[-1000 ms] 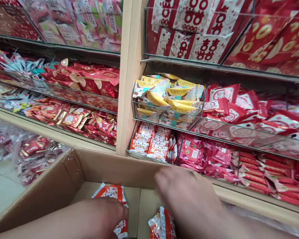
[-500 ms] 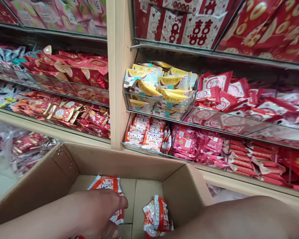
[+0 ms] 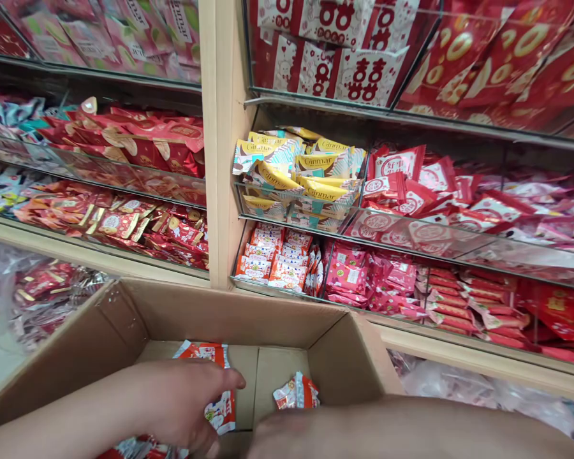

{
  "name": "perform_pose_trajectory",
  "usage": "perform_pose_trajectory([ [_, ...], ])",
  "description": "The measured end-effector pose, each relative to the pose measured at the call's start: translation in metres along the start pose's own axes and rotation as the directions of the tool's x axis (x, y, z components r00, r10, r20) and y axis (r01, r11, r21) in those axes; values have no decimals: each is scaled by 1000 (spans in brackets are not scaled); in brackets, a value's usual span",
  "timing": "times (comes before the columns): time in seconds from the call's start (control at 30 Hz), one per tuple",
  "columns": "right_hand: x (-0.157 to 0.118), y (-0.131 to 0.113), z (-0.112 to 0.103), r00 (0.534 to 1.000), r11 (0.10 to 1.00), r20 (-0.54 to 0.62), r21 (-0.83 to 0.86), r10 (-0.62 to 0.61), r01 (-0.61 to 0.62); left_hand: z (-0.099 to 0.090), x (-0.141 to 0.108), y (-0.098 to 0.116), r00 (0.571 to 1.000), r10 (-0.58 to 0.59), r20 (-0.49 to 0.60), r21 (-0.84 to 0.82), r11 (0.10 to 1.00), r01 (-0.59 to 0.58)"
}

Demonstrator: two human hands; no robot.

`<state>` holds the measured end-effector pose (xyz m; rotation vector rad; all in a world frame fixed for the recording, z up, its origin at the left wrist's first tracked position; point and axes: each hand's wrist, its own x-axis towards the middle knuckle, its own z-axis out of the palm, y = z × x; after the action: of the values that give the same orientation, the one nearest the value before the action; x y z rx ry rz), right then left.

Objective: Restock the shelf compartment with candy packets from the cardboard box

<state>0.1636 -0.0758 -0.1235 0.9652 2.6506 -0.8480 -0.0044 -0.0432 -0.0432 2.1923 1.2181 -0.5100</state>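
Note:
My left hand (image 3: 191, 398) reaches into a cardboard box (image 3: 220, 312) from the left. Its visible fingers are apart, and I see nothing held between them. Beneath and beside it lie red-and-white snack packets (image 3: 222, 411), partly covered by the hand. From the right comes my right hand (image 3: 282, 437), low in the box; its fingers are hidden behind the back of the hand and the frame's lower edge. Just beyond it, another small snack packet (image 3: 296, 392) with silvery ends rests on the box floor. More packets (image 3: 146, 448) show under my left wrist.
Wooden shelving with clear-fronted bins stands behind the box. Matching red-and-white packets (image 3: 287, 273) fill a low bin, below yellow packets (image 3: 320, 164). A wooden upright (image 3: 219, 146) divides the shelves. Plastic bags of packets (image 3: 48, 287) lie left of the box.
My right hand has moved left and further into view, now covering part of the right-hand packets. My left hand has barely moved. The view has shifted slightly.

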Motion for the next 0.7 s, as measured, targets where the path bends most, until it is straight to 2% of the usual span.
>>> perform_pose_trajectory([
  [0.03, -2, -1, -12, 999, 999, 33, -44, -27, 28, -2, 0, 0, 1000, 16, 9, -39, 999, -16],
  [0.07, -5, 0, -24, 999, 998, -8, -36, -45, 45, -5, 0, 0, 999, 48, 15, -82, 995, -47],
  [0.1, -8, 1, -34, 993, 998, -115, 37, -42, 47, -7, 1, 0, 995, 93, 18, -129, 988, -90],
  [0.17, -15, 5, -50, 938, 949, -345, 306, 39, 73, -9, 3, -1, 984, 179, -2, -228, 958, -175],
  [0.23, -19, 11, -58, 877, 817, -457, 556, 146, 154, -8, 7, -1, 978, 201, -57, -336, 919, -208],
  [0.33, -21, 15, -61, 840, 639, -504, 717, 200, 278, -1, 15, 0, 964, 212, -159, -536, 802, -264],
  [0.43, -20, 14, -61, 787, 539, -556, 763, 267, 356, 3, 20, 3, 950, 242, -197, -734, 606, -307],
  [0.5, -21, 12, -62, 769, 482, -553, 794, 322, 369, 2, 21, 5, 951, 209, -227, -809, 503, -303],
  [0.6, -24, 11, -63, 802, 412, -485, 848, 349, 334, -5, 17, 8, 954, 104, -281, -845, 444, -297],
  [0.7, -25, 13, -64, 807, 398, -469, 859, 358, 323, -14, 12, 8, 964, 80, -254, -844, 468, -262],
])
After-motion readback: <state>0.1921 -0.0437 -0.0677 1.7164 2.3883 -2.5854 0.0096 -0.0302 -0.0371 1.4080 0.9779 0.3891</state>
